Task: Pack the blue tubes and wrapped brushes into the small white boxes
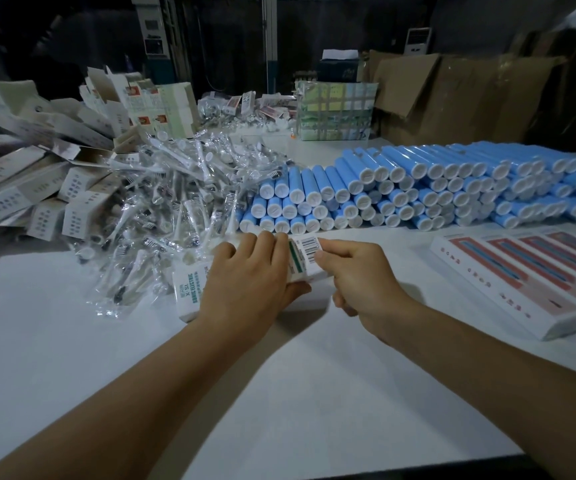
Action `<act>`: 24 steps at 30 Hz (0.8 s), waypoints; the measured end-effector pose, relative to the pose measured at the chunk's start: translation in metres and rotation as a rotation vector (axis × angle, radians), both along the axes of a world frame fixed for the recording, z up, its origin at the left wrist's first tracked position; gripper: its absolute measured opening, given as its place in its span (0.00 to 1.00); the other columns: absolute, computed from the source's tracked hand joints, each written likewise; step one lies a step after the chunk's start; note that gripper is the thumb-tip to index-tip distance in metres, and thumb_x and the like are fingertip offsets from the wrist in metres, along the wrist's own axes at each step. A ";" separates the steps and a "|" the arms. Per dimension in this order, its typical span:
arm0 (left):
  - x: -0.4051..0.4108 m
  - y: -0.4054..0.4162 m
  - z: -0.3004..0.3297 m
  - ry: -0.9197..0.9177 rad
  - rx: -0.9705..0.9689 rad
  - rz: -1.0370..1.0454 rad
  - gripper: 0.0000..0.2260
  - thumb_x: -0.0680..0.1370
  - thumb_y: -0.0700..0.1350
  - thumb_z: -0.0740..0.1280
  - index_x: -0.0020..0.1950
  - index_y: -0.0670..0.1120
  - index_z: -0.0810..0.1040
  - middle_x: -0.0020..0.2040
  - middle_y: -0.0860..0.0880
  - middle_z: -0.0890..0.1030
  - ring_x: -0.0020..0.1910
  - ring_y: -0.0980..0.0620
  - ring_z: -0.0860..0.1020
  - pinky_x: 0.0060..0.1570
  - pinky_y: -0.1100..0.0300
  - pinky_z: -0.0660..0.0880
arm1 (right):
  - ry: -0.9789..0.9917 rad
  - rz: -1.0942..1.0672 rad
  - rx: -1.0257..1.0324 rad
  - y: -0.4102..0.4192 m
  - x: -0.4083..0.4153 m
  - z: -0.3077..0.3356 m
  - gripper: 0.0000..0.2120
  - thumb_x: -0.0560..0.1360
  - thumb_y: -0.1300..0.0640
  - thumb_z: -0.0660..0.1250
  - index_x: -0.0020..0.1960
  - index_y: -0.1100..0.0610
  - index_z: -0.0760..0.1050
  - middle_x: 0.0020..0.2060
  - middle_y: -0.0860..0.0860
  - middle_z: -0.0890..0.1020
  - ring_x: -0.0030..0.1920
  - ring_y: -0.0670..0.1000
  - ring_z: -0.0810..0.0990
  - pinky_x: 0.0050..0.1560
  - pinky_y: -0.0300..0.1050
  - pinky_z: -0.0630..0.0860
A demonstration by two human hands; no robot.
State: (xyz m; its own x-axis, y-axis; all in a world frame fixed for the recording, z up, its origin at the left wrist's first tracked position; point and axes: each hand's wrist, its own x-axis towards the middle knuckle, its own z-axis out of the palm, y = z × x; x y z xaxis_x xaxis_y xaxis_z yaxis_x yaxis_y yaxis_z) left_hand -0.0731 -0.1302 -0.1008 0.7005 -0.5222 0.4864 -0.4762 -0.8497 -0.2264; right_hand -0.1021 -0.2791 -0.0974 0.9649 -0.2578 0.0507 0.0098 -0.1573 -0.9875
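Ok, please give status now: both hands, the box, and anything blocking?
Left hand grips white box on table. Right hand pinches its barcode end flap. Brush pile touches box; nothing blocking.

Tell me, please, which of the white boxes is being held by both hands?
The white box with green lettering, at the table's front: left hand grips it, right hand pinches its barcoded end. The others lie untouched.

White table [279,393], cardboard cartons [452,95] behind — dim room

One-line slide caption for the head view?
Both hands, left and right, hold a small white box before stacked blue tubes and wrapped brushes.
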 end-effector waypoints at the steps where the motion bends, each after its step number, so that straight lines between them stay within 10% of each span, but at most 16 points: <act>1: 0.000 0.000 0.000 -0.004 -0.010 -0.004 0.29 0.72 0.61 0.62 0.58 0.36 0.77 0.45 0.41 0.79 0.43 0.40 0.78 0.39 0.49 0.74 | 0.001 0.012 -0.017 0.000 -0.001 0.001 0.11 0.79 0.59 0.63 0.49 0.44 0.79 0.22 0.39 0.77 0.17 0.40 0.68 0.18 0.33 0.62; 4: 0.002 0.001 0.000 0.008 -0.064 -0.004 0.31 0.71 0.62 0.61 0.59 0.37 0.77 0.46 0.41 0.79 0.43 0.40 0.78 0.39 0.49 0.73 | -0.063 0.029 -0.107 -0.002 -0.001 0.004 0.12 0.79 0.59 0.63 0.46 0.43 0.80 0.29 0.41 0.81 0.22 0.38 0.73 0.21 0.32 0.66; 7: 0.005 0.003 0.004 0.014 -0.171 0.017 0.32 0.71 0.65 0.58 0.60 0.38 0.76 0.48 0.42 0.79 0.45 0.41 0.77 0.40 0.51 0.71 | -0.162 -0.210 -0.068 -0.014 0.010 0.006 0.17 0.76 0.54 0.67 0.65 0.50 0.75 0.48 0.44 0.79 0.46 0.42 0.80 0.44 0.39 0.78; 12: 0.009 0.003 0.007 0.050 -0.281 0.050 0.34 0.72 0.67 0.53 0.63 0.43 0.72 0.53 0.45 0.77 0.51 0.42 0.74 0.45 0.51 0.67 | 0.123 -0.039 0.781 -0.006 0.014 0.009 0.25 0.69 0.46 0.70 0.60 0.59 0.73 0.54 0.58 0.81 0.49 0.57 0.81 0.45 0.50 0.81; 15: 0.007 -0.003 0.005 0.065 -0.225 0.029 0.34 0.72 0.66 0.52 0.66 0.42 0.71 0.55 0.44 0.76 0.53 0.43 0.74 0.47 0.51 0.68 | 0.055 0.214 0.943 0.004 0.012 0.007 0.23 0.66 0.50 0.68 0.57 0.61 0.76 0.49 0.59 0.84 0.45 0.55 0.84 0.40 0.44 0.82; 19: 0.003 -0.008 0.005 0.059 -0.191 -0.017 0.34 0.74 0.65 0.53 0.64 0.39 0.73 0.53 0.42 0.78 0.50 0.42 0.76 0.44 0.50 0.71 | -0.114 0.091 0.709 0.004 0.015 0.001 0.09 0.75 0.64 0.65 0.55 0.62 0.76 0.46 0.59 0.84 0.46 0.54 0.84 0.43 0.45 0.82; 24: -0.004 -0.009 0.001 -0.063 -0.106 -0.050 0.31 0.77 0.63 0.53 0.59 0.36 0.76 0.48 0.42 0.79 0.43 0.44 0.78 0.38 0.52 0.73 | -0.304 -0.089 -0.397 0.004 0.006 -0.009 0.09 0.80 0.61 0.58 0.54 0.56 0.76 0.40 0.47 0.82 0.41 0.45 0.81 0.38 0.34 0.77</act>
State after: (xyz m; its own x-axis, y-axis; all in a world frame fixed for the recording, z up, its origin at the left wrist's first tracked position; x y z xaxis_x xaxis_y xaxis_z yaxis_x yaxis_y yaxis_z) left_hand -0.0774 -0.1389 -0.1002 0.6410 -0.4993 0.5830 -0.5065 -0.8458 -0.1676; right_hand -0.0958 -0.2748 -0.1064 0.8663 -0.2420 0.4370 0.2574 -0.5336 -0.8057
